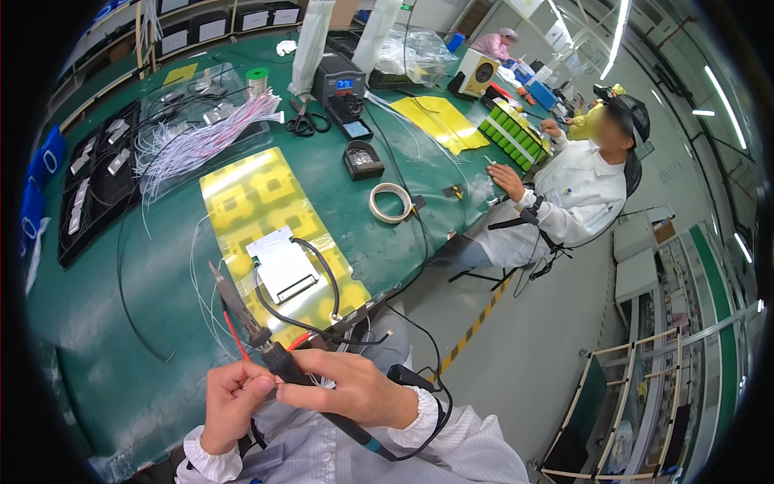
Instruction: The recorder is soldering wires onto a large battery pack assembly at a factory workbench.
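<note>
My left hand (pixel 236 397) is closed in a pinch on a thin red wire (pixel 233 332), low at the table's near edge. My right hand (pixel 355 389) grips a soldering iron (pixel 280 360) by its black handle, its tip pointing up and left. The thumb and fingers of both hands meet near the wire's end, which is partly hidden. Just beyond the iron a white flat module (pixel 284 270) with black leads lies on a yellow patterned sheet (pixel 262 194). Thin white wires (pixel 201 282) trail beside the sheet.
Farther back are a soldering station (pixel 343 79), scissors (pixel 306 121), a tape roll (pixel 390 202) and a bundle of white wires (pixel 205 137). A black tray (pixel 93 181) lies at left. A seated co-worker (pixel 576 181) handles a green battery pack (pixel 513 135) at right.
</note>
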Demonstrator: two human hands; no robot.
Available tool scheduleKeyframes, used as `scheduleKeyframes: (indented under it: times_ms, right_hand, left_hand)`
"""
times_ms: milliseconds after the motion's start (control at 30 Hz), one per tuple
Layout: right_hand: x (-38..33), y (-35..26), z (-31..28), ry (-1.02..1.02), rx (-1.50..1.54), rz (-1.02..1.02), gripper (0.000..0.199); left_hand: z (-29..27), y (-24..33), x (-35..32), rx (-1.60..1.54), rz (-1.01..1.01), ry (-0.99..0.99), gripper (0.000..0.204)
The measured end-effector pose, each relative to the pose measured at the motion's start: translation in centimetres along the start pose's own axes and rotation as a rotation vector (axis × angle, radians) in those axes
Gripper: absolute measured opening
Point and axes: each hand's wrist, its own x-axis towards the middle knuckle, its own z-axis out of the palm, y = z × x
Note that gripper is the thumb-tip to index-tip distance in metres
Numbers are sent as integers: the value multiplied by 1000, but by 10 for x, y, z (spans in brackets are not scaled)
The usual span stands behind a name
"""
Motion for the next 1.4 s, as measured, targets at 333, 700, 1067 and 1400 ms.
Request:
scheduleKeyframes:
  times_ms: [333,700,1067,1400]
  right_hand:
    - [-7,3,3,-36,58,-18,36]
    - [-9,3,10,10,133,92,45]
    - [-4,-2,14,156,147,161,42]
    - [-6,0,17,166,93,79,43]
  left_hand:
    - [2,3,1,-218,-58,-5,24]
    - [0,-3,0,-136,-29,0,24]
    - [-4,-9,-3,-60,90,1,25]
    - [4,-14,-4,-43,181,103,16]
